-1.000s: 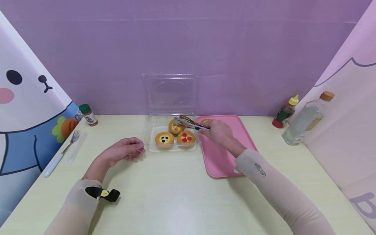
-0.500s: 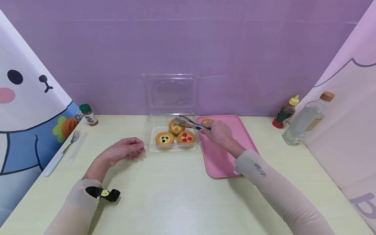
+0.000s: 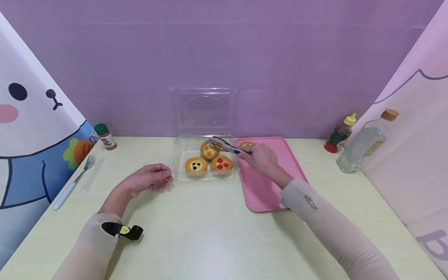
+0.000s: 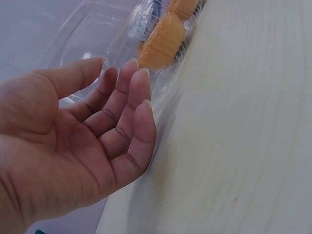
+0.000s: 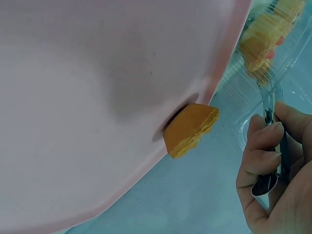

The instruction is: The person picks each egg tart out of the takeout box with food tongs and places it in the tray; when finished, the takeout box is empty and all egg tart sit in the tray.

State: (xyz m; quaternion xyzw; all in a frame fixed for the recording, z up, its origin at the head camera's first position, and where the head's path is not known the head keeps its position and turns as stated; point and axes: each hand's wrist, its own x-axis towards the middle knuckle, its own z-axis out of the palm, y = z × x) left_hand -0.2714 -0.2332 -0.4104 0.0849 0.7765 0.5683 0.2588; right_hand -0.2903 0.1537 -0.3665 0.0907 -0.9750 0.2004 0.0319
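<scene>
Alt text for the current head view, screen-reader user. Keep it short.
A person's right hand holds tongs at the rear tart of three in an open clear container. The left hand is beside the container, loosely curled. On the right, a pink tray bears another tart, partly hidden by the right hand.

Beige left sleeve (image 3: 85, 249); black strap (image 3: 133, 233) on it, yellow patch (image 3: 125, 230); beige right sleeve (image 3: 330, 223), dark lettering (image 3: 310, 202).

The tongs (image 3: 229, 147) have shifted slightly to the right over the rear tart (image 3: 207, 152).
</scene>
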